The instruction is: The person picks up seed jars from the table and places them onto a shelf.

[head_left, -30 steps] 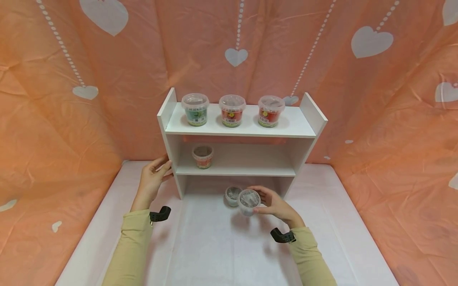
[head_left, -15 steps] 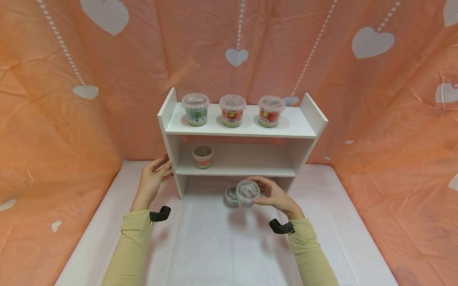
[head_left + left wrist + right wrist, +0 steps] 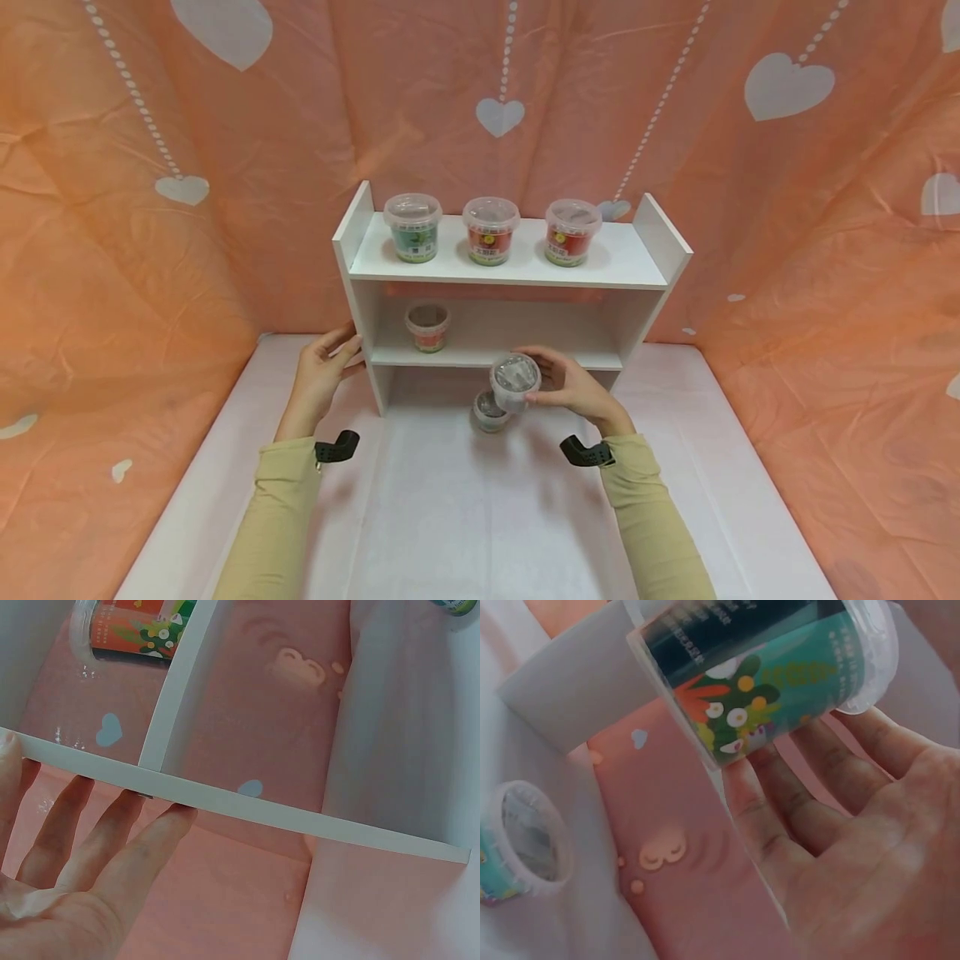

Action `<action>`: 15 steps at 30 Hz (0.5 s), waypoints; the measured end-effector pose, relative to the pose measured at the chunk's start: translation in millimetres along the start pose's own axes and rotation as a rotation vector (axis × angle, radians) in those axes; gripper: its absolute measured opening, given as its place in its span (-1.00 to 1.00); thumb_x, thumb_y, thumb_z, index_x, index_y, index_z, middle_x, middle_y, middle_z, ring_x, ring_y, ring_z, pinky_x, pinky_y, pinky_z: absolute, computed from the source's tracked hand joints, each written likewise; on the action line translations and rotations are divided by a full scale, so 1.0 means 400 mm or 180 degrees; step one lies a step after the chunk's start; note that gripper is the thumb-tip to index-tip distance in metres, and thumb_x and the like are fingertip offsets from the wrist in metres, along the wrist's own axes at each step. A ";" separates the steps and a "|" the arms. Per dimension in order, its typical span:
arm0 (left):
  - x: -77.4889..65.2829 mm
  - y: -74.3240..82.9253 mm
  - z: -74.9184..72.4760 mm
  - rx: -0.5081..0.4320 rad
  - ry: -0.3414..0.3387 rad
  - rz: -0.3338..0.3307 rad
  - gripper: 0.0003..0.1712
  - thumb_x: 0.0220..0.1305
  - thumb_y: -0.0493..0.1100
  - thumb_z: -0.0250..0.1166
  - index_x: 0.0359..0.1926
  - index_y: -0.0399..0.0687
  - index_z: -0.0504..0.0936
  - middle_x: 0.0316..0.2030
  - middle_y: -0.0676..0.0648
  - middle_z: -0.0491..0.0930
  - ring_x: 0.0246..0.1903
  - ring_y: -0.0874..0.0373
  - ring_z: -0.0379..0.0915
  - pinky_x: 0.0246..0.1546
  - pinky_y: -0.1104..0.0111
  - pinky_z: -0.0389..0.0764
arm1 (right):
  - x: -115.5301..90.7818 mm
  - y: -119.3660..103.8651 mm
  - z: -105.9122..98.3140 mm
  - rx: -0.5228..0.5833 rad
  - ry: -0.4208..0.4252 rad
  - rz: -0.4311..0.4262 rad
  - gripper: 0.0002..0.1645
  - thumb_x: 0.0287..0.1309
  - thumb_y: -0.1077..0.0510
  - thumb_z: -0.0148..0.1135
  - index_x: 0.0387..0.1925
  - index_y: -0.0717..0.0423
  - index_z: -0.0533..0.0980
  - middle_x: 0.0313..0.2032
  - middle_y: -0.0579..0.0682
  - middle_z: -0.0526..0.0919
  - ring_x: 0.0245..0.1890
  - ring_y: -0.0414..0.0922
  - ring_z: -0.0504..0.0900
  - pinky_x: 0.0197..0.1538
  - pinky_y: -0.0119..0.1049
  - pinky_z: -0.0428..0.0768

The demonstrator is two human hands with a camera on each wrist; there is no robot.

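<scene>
In the head view, my right hand [image 3: 573,387] holds a small lidded plastic tub [image 3: 516,382] at the middle shelf's front edge, fingers and thumb around its sides. A teal label with printed flowers shows on this tub [image 3: 765,682] in the right wrist view. Just below it, partly hidden, a second lidded tub [image 3: 490,414] stands on the table. My left hand [image 3: 318,379] rests against the outer side of the white shelf unit [image 3: 506,268]. Seen from the left wrist, the fingers [image 3: 112,862] are stretched out with their tips touching the side panel.
A teal-labelled tub [image 3: 414,229] and two red-labelled tubs, one in the middle [image 3: 491,233] and one at right [image 3: 572,235], stand on the top shelf. Another red-labelled tub [image 3: 428,329] is at the middle shelf's left. Orange cloth [image 3: 285,167] hangs behind and beside the white table [image 3: 427,517].
My right hand has raised the tub from near the table to the middle shelf's front edge, moving away from me. The left hand has stayed at the side panel.
</scene>
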State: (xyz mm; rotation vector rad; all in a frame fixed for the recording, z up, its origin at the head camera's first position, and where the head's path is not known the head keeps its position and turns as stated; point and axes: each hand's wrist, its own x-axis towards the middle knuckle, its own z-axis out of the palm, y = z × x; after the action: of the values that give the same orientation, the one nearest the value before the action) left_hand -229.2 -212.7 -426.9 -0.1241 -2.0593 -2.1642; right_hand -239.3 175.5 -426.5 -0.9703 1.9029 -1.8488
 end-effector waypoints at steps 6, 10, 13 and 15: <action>0.001 0.002 0.001 0.0012 -0.0022 -0.0007 -0.38 0.36 -0.13 0.20 0.33 -0.34 0.31 0.26 -0.30 0.32 0.03 0.15 0.47 0.02 0.04 0.51 | 0.026 -0.006 -0.004 -0.0085 0.0049 -0.0069 -0.22 0.02 0.44 0.36 0.28 0.36 0.27 0.17 0.26 0.41 0.13 -0.01 0.43 0.11 -0.20 0.53; 0.001 0.002 0.000 0.0015 -0.0043 0.0005 -0.38 0.36 -0.14 0.20 0.33 -0.35 0.30 0.27 -0.32 0.30 0.05 0.12 0.46 0.02 0.04 0.50 | 0.041 -0.006 -0.010 -0.0192 0.0098 -0.0077 -0.23 0.02 0.43 0.36 0.28 0.34 0.28 0.17 0.24 0.43 0.12 -0.01 0.44 0.11 -0.24 0.52; 0.001 0.002 0.000 0.0028 -0.0050 0.0011 -0.39 0.37 -0.15 0.19 0.33 -0.35 0.30 0.27 -0.32 0.29 0.07 0.10 0.45 0.02 0.03 0.50 | 0.051 -0.006 -0.015 -0.0268 0.0132 -0.0080 -0.22 0.02 0.43 0.37 0.28 0.34 0.28 0.15 0.21 0.45 0.10 -0.02 0.47 0.10 -0.26 0.52; 0.000 0.002 -0.001 0.0031 -0.0051 0.0015 -0.40 0.37 -0.15 0.19 0.33 -0.35 0.30 0.27 -0.33 0.29 0.09 0.08 0.44 0.03 0.01 0.49 | 0.059 -0.007 -0.017 -0.0299 0.0133 -0.0109 -0.21 0.01 0.43 0.36 0.29 0.35 0.27 0.14 0.21 0.46 0.09 -0.03 0.47 0.11 -0.25 0.52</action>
State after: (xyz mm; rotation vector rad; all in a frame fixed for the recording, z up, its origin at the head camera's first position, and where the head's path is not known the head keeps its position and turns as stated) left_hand -229.2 -213.1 -426.1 -0.1455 -2.0756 -2.1572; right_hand -260.0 165.4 -417.7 -1.0071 2.0261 -1.8266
